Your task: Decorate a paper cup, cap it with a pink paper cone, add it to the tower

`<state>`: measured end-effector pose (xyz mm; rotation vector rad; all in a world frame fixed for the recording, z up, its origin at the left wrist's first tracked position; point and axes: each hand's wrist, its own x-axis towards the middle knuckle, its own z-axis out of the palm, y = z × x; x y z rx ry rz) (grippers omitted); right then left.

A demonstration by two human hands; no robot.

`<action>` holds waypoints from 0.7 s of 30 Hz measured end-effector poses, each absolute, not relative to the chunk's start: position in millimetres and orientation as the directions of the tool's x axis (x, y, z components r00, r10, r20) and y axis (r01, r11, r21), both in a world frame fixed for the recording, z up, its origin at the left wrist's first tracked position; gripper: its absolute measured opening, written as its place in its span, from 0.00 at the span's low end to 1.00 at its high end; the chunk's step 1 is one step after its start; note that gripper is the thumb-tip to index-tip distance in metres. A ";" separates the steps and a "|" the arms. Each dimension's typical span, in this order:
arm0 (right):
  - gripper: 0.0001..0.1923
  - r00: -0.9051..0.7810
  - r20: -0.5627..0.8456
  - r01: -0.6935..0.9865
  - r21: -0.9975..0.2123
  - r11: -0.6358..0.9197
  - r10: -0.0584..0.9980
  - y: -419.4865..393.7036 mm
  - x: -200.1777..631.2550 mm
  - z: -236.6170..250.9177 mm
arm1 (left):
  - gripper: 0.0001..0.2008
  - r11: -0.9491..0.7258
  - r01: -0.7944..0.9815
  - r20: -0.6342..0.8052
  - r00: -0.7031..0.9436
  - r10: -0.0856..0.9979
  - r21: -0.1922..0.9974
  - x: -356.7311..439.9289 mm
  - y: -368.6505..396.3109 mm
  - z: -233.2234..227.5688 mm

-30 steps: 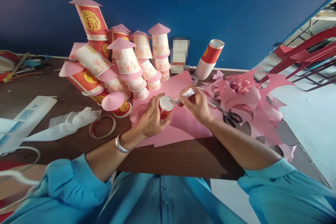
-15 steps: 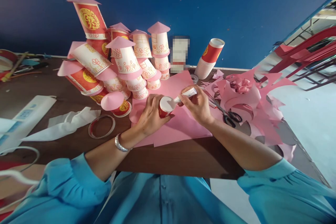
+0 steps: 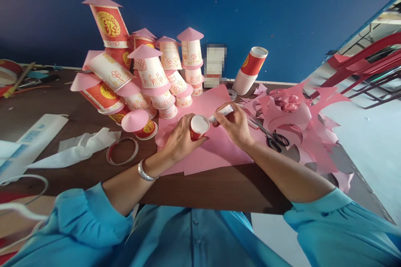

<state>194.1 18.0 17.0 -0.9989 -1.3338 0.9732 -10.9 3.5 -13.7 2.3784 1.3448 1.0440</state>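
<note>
My left hand point(image 3: 181, 137) is wrapped round a red paper cup point(image 3: 198, 134), its pale round end turned up toward me. In my right hand point(image 3: 234, 127) is a white glue stick point(image 3: 223, 112), pinched between thumb and fingers, its tip beside the cup's rim. Whether the tip touches the cup I cannot tell. Both hands are over pink paper sheets point(image 3: 216, 156) on the dark table. To the left rise several paper-cup towers point(image 3: 150, 73) with pink cone roofs and drawn flowers.
Black-handled scissors point(image 3: 275, 139) lie right of my right hand, against pink paper scraps point(image 3: 313, 133). A stack of paper cups point(image 3: 250, 71) stands at the back. Left are a tape roll point(image 3: 122, 151), crumpled white paper point(image 3: 78, 148) and a white power strip point(image 3: 34, 142).
The glue stick's tip has drawn back slightly from over the cup's end to the rim. My left hand keeps its hold on the cup.
</note>
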 end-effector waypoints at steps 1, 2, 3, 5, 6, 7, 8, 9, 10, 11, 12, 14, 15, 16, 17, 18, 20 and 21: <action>0.21 0.022 0.302 0.004 -0.953 0.302 0.953 16.4 193.5 19.2 | 0.32 -0.552 0.667 0.469 0.326 0.821 0.501 -10.9 3.3 -13.5; 0.21 0.030 0.313 -0.003 -0.950 0.313 0.949 14.4 192.8 21.7 | 0.32 -0.546 0.670 0.464 0.323 0.825 0.503 -11.0 3.1 -13.2; 0.21 0.031 0.326 -0.004 -0.945 0.326 0.945 12.2 192.0 24.1 | 0.32 -0.542 0.674 0.459 0.323 0.828 0.503 -10.9 2.8 -12.9; 0.20 0.013 0.356 0.021 -0.934 0.356 0.934 8.2 190.6 27.7 | 0.31 -0.535 0.681 0.446 0.327 0.833 0.500 -10.9 2.4 -11.9; 0.20 0.001 0.369 0.042 -0.929 0.369 0.929 6.7 190.1 28.7 | 0.31 -0.532 0.684 0.441 0.329 0.835 0.499 -10.8 2.3 -11.5; 0.19 -0.005 0.378 0.065 -0.924 0.377 0.926 5.8 189.8 29.2 | 0.31 -0.530 0.686 0.436 0.329 0.837 0.498 -10.7 2.3 -11.0; 0.19 -0.007 0.381 0.086 -0.921 0.380 0.925 5.3 189.8 29.1 | 0.32 -0.527 0.688 0.434 0.328 0.839 0.499 -10.6 2.3 -10.7; 0.19 -0.003 0.379 0.102 -0.921 0.377 0.925 5.2 189.9 28.7 | 0.32 -0.524 0.688 0.432 0.325 0.841 0.502 -10.5 2.4 -10.5; 0.19 0.003 0.374 0.110 -0.922 0.372 0.927 5.6 190.1 28.0 | 0.32 -0.521 0.689 0.430 0.323 0.843 0.504 -10.5 2.5 -10.4; 0.20 0.008 0.370 0.114 -0.924 0.366 0.929 6.2 190.5 27.1 | 0.32 -0.518 0.689 0.428 0.321 0.845 0.506 -10.4 2.6 -10.4; 0.20 0.014 0.367 0.116 -0.925 0.363 0.930 7.0 190.9 25.9 | 0.32 -0.514 0.691 0.424 0.319 0.848 0.508 -10.5 2.7 -10.6; 0.21 0.022 0.367 0.119 -0.925 0.362 0.930 9.1 192.0 22.9 | 0.31 -0.506 0.696 0.419 0.314 0.852 0.510 -10.7 2.9 -11.2; 0.21 0.026 0.364 0.120 -0.926 0.359 0.931 10.2 192.7 21.1 | 0.31 -0.506 0.696 0.419 0.312 0.852 0.509 -10.8 3.0 -11.6; 0.21 0.030 0.359 0.121 -0.928 0.353 0.933 11.3 193.4 19.2 | 0.31 -0.507 0.697 0.421 0.312 0.852 0.508 -11.0 3.1 -11.9; 0.21 0.032 0.350 0.124 -0.931 0.344 0.936 12.4 194.2 17.3 | 0.31 -0.509 0.697 0.425 0.313 0.849 0.505 -11.1 3.1 -12.2; 0.21 0.032 0.340 0.130 -0.934 0.333 0.940 13.4 194.8 15.6 | 0.31 -0.512 0.697 0.429 0.313 0.847 0.502 -11.1 3.0 -12.3; 0.21 0.032 0.328 0.137 -0.937 0.321 0.944 14.4 195.5 13.9 | 0.31 -0.518 0.697 0.438 0.315 0.842 0.496 -11.0 2.8 -12.3; 0.21 0.035 0.331 0.133 -0.937 0.324 0.943 14.2 195.3 14.1 | 0.31 -0.521 0.696 0.441 0.316 0.840 0.494 -10.9 2.6 -12.1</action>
